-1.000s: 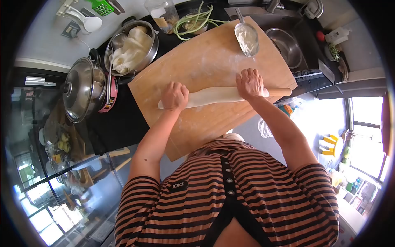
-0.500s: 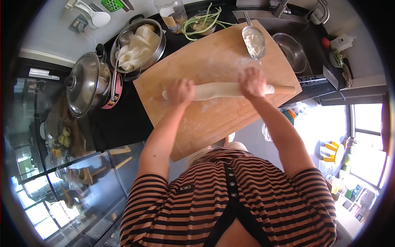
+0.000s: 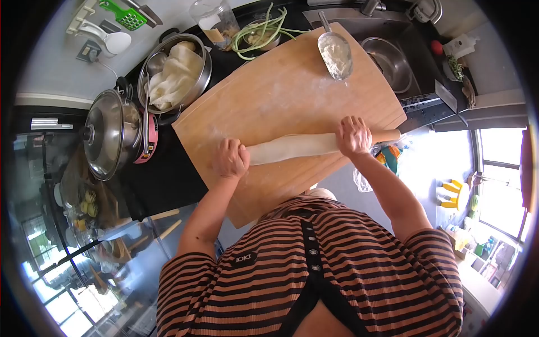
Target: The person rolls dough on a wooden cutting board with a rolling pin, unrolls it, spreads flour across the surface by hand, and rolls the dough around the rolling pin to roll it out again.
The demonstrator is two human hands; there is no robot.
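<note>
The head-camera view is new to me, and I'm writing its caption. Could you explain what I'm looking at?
There is no machine here, just a person's bare hands. The camera sits on their head and looks forward and down, so their striped top fills the bottom. The left hand and right hand rest on a long roll of what looks like pale dough, wrapped around a rolling pin whose bare end shows past the right hand. The palms are hidden, so I can't tell how firmly they grip. The roll lies on a wooden board, along with a metal scoop of white powder, probably flour.
</note>
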